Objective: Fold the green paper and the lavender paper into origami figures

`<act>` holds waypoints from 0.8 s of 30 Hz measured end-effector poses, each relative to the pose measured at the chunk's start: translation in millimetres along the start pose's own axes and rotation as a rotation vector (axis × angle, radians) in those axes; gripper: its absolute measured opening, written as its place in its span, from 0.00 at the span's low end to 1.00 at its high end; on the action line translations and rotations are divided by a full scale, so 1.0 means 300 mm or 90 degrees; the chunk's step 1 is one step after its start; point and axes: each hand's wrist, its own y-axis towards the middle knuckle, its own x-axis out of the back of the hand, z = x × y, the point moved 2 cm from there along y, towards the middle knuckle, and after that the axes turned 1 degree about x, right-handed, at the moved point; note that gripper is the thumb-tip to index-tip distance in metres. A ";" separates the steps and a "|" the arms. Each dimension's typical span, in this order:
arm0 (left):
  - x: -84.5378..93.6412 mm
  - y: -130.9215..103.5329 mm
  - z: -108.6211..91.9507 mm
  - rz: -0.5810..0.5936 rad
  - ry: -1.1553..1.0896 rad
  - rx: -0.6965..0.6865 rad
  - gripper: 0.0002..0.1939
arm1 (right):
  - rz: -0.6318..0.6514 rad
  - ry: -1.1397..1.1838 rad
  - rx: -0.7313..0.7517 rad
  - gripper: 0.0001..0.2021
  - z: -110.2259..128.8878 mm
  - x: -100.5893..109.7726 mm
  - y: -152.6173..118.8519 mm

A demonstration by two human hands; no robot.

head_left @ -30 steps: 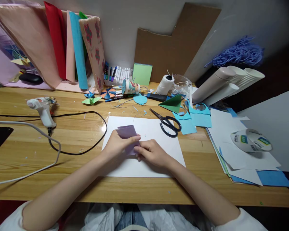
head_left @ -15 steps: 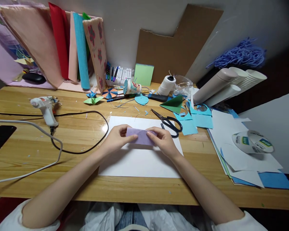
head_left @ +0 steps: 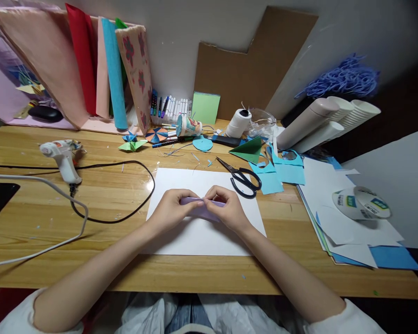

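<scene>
- The folded purple paper was held between both hands, above the white sheet on the wooden surface.
- The left hand had its grip pinching the paper's upper edge, thumb on the near face and tip close to the middle.
- The right hand pinched the same edge, its thumb meeting the left one; the fingers behind the paper were mostly hidden.
- The paper looked light and thin, likely easy to crease or tear, its layers perhaps apt to slip; the folded edge probably gave the firmest hold, with light thumb pressure near the middle.
- The black-handled scissors lay near the right hand, untouched, partly over the sheet.
</scene>
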 end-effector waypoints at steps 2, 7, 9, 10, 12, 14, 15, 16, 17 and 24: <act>-0.004 -0.008 -0.006 -0.004 0.001 -0.027 0.11 | -0.001 0.006 -0.008 0.06 0.005 -0.004 0.000; -0.018 -0.027 -0.008 -0.081 0.010 -0.075 0.09 | -0.022 0.020 -0.028 0.06 0.009 -0.003 0.002; -0.022 -0.029 -0.008 -0.098 0.012 -0.078 0.09 | -0.025 0.027 -0.032 0.06 0.008 0.003 0.003; -0.021 -0.028 -0.008 -0.102 0.012 -0.080 0.09 | -0.023 0.035 -0.032 0.06 0.007 0.007 0.004; -0.017 -0.025 -0.012 -0.103 0.016 -0.085 0.08 | -0.015 0.050 -0.032 0.06 0.007 0.017 0.006; -0.010 -0.021 -0.017 -0.113 0.023 -0.091 0.08 | -0.015 0.059 -0.034 0.05 0.007 0.030 0.009; -0.005 -0.019 -0.018 -0.122 0.026 -0.091 0.07 | -0.015 0.061 -0.036 0.05 0.006 0.036 0.011; -0.001 -0.016 -0.019 -0.132 0.027 -0.088 0.07 | -0.016 0.060 -0.038 0.05 0.005 0.044 0.013; 0.003 -0.014 -0.019 -0.141 0.025 -0.083 0.07 | -0.016 0.054 -0.040 0.05 0.004 0.052 0.015; 0.058 0.014 0.012 -0.204 -0.024 -0.029 0.09 | -0.133 -0.029 -0.040 0.07 -0.041 0.174 0.048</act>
